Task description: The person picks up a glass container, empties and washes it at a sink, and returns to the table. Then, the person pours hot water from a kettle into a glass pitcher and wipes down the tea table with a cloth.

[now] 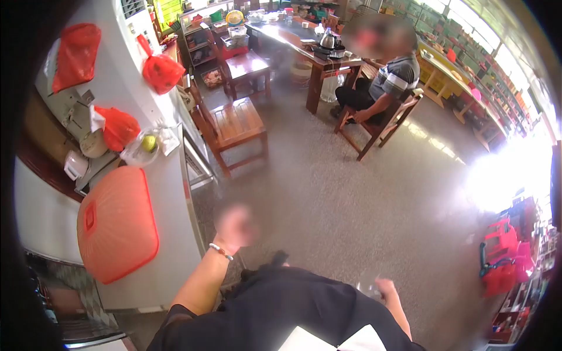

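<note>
My left hand (234, 225) is raised in front of me beside a counter, with a beaded bracelet (221, 251) on its wrist. It is blurred, so its fingers and anything in them cannot be made out. My right hand (386, 288) hangs low at my right side with its fingers curled. Something clear and shiny (369, 288) shows at its fingertips, too faint to name. On the counter (175, 234), nearest to my left hand, lies a large red plastic cover (120, 225) with a handle.
Behind the cover sit a clear bag with a green fruit (148, 143) and a red plastic bag (120, 128). Wooden chairs (237, 124) stand ahead on the left. A person (395, 79) sits by a dark table (287, 36). Red plastic stools (500, 251) are at right.
</note>
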Tool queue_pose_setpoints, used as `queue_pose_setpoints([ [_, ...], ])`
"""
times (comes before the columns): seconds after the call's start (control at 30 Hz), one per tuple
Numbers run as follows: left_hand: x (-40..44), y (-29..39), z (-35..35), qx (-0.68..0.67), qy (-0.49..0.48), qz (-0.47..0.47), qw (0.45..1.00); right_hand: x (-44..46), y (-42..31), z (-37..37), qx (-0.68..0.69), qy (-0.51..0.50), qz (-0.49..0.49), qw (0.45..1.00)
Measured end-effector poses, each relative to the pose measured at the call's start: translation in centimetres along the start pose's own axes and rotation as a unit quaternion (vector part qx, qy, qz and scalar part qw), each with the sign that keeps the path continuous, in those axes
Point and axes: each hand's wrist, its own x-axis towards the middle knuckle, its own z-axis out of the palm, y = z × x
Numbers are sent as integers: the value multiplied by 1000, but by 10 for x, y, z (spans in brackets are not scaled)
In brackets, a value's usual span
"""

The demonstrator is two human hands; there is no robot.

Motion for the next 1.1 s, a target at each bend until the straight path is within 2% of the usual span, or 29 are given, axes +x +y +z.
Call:
queue_pose_setpoints([
  [0.03, 23, 10, 13, 0, -3, -12, 1000, 38, 9, 1, -298, -50, -77, 950],
  [0.1, 70, 28, 47, 111, -5, 25, 993, -14, -21, -22, -234, 7, 50, 971],
  [0.13, 92, 40, 63, 113, -23, 21, 993, -33, -46, -35, -198, 37, 110, 973],
  [0.2, 139, 62, 81, 79, -53, -21, 995, -15, -40, -26, -59, 89, 161, 981],
  [0.27, 200, 70, 76, 15, -44, -68, 997, 51, 10, 1, -265, -6, 62, 962],
  [0.33, 273, 75, 56, -38, -44, -105, 993, 92, -26, -18, -268, -35, 70, 960],
  [0.37, 309, 75, 40, -47, -4, -126, 991, 112, -58, -36, -246, -38, 84, 965],
  [0.4, 321, 83, 49, 57, 40, -74, 995, 138, -89, -55, -231, -33, 86, 969],
  [0.47, 355, 91, 48, 150, 106, -17, 983, 192, -160, -103, -200, -19, 79, 976],
  [0.57, 380, 88, 8, 337, 320, -175, 868, 237, -309, -194, -153, 16, 34, 988],
  [0.6, 388, 71, -31, 448, 277, -94, 844, 248, -370, -228, -147, 28, 0, 989],
  [0.63, 396, 61, -64, 434, 331, -173, 820, 247, -436, -266, -152, 45, -45, 986],
  [0.67, 403, 57, -80, 415, 380, -256, 786, 317, -469, -282, -338, 12, -168, 926],
  [0.7, 399, 75, -60, 416, 368, -287, 781, 276, -555, -323, -271, 51, -177, 945],
  [0.77, 408, 87, -34, 285, 435, -215, 827, 297, -654, -358, -303, 124, -269, 906],
  [0.83, 429, 108, -7, 205, 435, -187, 857, 308, -749, -384, -239, 165, -344, 893],
  [0.87, 446, 103, -11, 111, 453, -190, 864, 315, -793, -392, -233, 175, -379, 878],
  [0.9, 464, 108, -6, 76, 465, -205, 858, 321, -835, -397, -176, 175, -411, 877],
  [0.97, 509, 92, -57, 8, 422, -307, 853, 340, -911, -396, -75, 169, -453, 872],
  [1.03, 560, 87, -109, 32, 365, -273, 889, 377, -978, -383, 64, 76, -470, 877],
  [1.07, 597, 104, -123, 47, 335, -251, 907, 370, -1011, -386, 93, 58, -499, 859],
  [1.1, 633, 136, -119, 44, 394, -248, 884, 395, -1038, -377, 119, 24, -486, 866],
])
